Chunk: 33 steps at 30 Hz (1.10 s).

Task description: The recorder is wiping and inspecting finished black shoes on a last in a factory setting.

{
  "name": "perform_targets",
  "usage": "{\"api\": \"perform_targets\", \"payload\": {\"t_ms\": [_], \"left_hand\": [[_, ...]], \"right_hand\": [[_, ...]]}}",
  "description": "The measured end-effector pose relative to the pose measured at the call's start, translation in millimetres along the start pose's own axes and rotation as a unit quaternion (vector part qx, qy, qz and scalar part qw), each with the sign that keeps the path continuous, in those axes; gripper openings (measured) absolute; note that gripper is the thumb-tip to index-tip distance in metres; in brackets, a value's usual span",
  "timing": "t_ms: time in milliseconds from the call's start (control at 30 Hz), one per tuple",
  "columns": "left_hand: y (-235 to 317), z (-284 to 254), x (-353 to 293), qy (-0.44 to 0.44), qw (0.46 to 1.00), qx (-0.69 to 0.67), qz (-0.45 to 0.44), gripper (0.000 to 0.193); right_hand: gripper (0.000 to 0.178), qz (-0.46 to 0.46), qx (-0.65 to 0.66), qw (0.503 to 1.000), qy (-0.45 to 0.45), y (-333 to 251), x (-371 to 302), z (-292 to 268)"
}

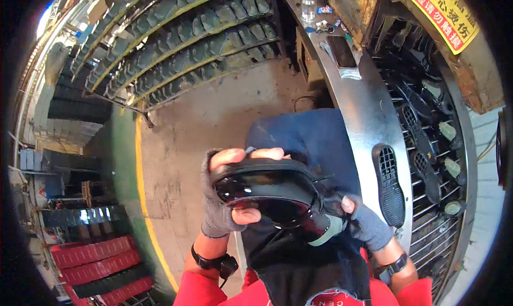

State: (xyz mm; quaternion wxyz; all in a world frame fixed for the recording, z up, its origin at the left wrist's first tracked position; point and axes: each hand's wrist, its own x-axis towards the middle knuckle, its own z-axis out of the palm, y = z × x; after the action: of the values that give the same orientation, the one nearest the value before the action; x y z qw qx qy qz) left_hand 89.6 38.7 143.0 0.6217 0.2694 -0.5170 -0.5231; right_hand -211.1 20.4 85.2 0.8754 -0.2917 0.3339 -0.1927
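A glossy black shoe [270,191] is held up in front of my red shirt, with its toe toward the left. My left hand [218,218], in a grey fingerless glove, grips the toe end, fingers over the far side and thumb on the near side. At the heel end, my right hand [370,223], gloved alike, closes on the shoe beside its collar. A pale green shoe last [330,231] shows at the shoe opening. Right of my right hand, a loose black sole [390,186] lies tread up on the metal bench [363,111].
Black soles [426,175] and shoes on pale lasts [451,167] sit on a barred rack at the right. The bench's far end carries a phone [341,52] and a clear bottle [308,5]. Tiered racks of lasts [197,28] stand at the far left.
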Motion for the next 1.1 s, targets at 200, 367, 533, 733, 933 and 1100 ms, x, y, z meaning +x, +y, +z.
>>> {"api": "perform_targets", "payload": {"t_ms": [200,367,533,733,933,1100], "left_hand": [[-25.4,15.3,0.6,-0.038,0.972,-0.215,-0.085,0.102],[-74.7,48.9,21.8,-0.022,0.977,-0.031,-0.208,0.103],[-117.0,47.5,17.2,0.063,0.981,0.065,-0.173,0.068],[-121.1,51.0,14.4,0.115,0.977,0.167,-0.064,0.057],[-110.5,49.7,2.1,0.111,0.972,0.182,-0.101,0.077],[-82.6,48.5,-8.8,0.062,0.964,0.253,-0.060,0.084]], "right_hand": [[0.056,-0.078,-0.021,0.966,0.244,-53.3,-38.5,-18.6],[0.071,-0.181,-0.406,0.889,0.109,-115.7,-6.7,-32.5],[0.077,-0.181,-0.558,0.808,0.054,-109.8,19.6,-17.7],[0.078,-0.188,-0.580,0.790,0.067,-104.2,30.3,-1.1],[0.072,-0.243,-0.601,0.758,0.070,-94.4,28.8,19.0],[0.088,-0.244,-0.666,0.704,0.045,-91.1,13.4,33.7]]}}
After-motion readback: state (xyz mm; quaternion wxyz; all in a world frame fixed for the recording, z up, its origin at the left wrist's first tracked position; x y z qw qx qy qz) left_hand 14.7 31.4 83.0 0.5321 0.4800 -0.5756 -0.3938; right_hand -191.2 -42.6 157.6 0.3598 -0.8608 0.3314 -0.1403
